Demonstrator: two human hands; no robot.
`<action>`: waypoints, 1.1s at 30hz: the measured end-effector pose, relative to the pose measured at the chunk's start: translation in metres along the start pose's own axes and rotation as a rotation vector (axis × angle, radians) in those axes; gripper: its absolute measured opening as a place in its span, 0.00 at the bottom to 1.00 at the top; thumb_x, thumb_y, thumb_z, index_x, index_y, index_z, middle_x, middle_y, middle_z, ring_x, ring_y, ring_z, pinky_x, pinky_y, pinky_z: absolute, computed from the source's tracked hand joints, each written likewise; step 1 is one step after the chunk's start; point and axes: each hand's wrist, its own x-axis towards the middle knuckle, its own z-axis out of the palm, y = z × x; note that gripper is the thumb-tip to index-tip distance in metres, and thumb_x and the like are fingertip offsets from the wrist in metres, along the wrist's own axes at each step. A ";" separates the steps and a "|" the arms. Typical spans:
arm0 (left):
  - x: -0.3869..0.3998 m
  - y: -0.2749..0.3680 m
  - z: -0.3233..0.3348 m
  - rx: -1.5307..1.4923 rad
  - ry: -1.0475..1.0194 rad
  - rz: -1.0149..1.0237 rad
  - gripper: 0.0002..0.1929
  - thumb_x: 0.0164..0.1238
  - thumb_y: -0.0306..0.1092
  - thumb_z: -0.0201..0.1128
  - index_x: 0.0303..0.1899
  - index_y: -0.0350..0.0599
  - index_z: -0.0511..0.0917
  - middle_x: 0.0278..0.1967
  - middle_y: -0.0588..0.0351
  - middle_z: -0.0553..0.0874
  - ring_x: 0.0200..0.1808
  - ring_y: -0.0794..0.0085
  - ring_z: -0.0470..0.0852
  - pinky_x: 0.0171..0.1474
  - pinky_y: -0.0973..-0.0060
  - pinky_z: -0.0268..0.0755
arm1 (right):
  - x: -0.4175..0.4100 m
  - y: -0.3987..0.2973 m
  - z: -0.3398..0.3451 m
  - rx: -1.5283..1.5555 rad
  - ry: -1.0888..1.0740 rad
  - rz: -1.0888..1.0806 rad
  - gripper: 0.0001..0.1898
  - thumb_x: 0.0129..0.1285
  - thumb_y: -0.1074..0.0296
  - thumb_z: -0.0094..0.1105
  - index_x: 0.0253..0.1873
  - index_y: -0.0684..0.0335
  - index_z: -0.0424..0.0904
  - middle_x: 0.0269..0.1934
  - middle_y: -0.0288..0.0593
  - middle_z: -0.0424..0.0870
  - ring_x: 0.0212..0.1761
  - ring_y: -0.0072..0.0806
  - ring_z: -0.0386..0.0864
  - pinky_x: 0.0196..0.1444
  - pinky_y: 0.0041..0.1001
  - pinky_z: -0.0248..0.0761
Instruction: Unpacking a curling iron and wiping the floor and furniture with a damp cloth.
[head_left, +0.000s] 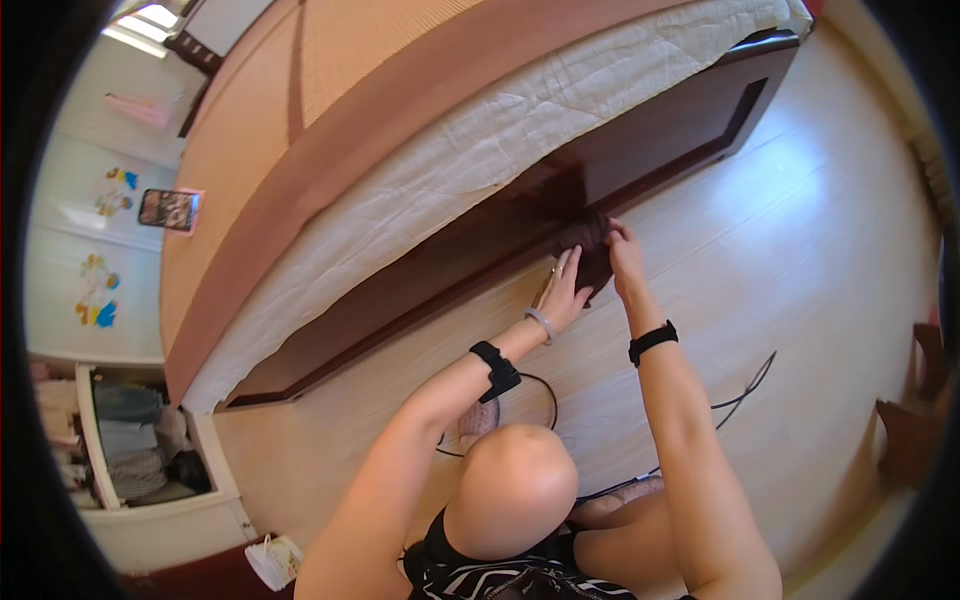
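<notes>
A dark maroon cloth (592, 259) is bunched up low beside the dark wooden side panel (480, 236) of a bed, over the wooden floor. My left hand (562, 292) lies on its near left side, with the thumb apart from the fingers. At its right edge, my right hand (624, 255) pinches the cloth between thumb and fingertips. Part of the cloth merges with the dark panel, so its far outline is hard to tell. Black straps are on both my wrists.
A quilted cream bed cover (495, 161) overhangs the panel. A phone (169, 209) rests at the bed's edge. Open drawers of folded clothes (135, 442) and a white bucket (273, 561) stand at the left. Black cable (742, 397) lies on the floor near my feet.
</notes>
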 end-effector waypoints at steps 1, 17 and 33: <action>0.010 0.004 0.008 -0.034 0.113 -0.067 0.36 0.54 0.32 0.64 0.63 0.37 0.54 0.61 0.38 0.60 0.62 0.47 0.61 0.63 0.65 0.55 | -0.008 -0.011 -0.004 0.027 -0.088 0.060 0.17 0.56 0.71 0.45 0.50 0.68 0.74 0.40 0.41 0.78 0.42 0.25 0.73 0.45 0.22 0.67; 0.034 0.000 0.032 -0.013 0.295 0.011 0.14 0.56 0.36 0.63 0.44 0.50 0.71 0.33 0.50 0.79 0.30 0.54 0.80 0.30 0.61 0.71 | 0.031 0.000 -0.046 -0.291 0.173 -0.199 0.11 0.53 0.71 0.61 0.43 0.64 0.78 0.36 0.39 0.79 0.38 0.24 0.76 0.40 0.23 0.69; 0.098 -0.030 0.068 1.143 0.115 0.177 0.24 0.62 0.32 0.48 0.61 0.37 0.62 0.54 0.52 0.69 0.57 0.65 0.65 0.51 0.73 0.64 | 0.032 -0.011 -0.055 -0.813 -0.049 -0.280 0.13 0.58 0.71 0.54 0.48 0.65 0.74 0.41 0.52 0.79 0.40 0.40 0.79 0.44 0.31 0.71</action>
